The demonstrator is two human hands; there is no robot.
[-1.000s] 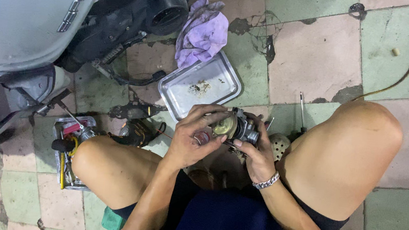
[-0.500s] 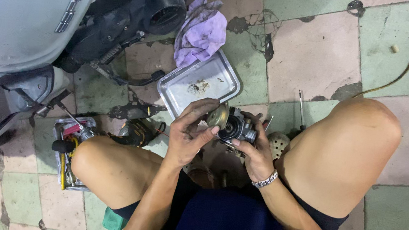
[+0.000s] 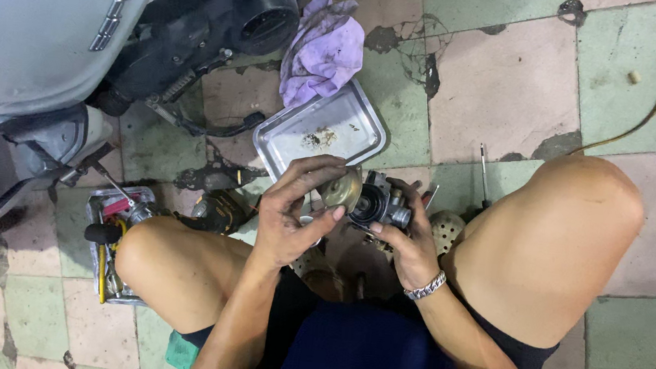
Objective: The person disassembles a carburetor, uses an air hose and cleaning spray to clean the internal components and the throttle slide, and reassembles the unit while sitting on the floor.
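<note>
Carburettor [image 3: 380, 205] held above the floor, between the knees.
Right hand [image 3: 410, 243] grips the carburettor body; left hand [image 3: 294, 213] pinches a brass cap [image 3: 341, 190] against it; the cap could slip and roll off across the tiles, since the tray [image 3: 350, 111] sits farther away, not underneath.

Location: informal scooter repair workshop, floor level.
I see a grey scooter body [image 3: 33, 24] over stained floor tiles [image 3: 502, 89]; beside it lie a metal tray [image 3: 357, 124], a purple rag [image 3: 324, 50] and a tool box [image 3: 106, 236].
</note>
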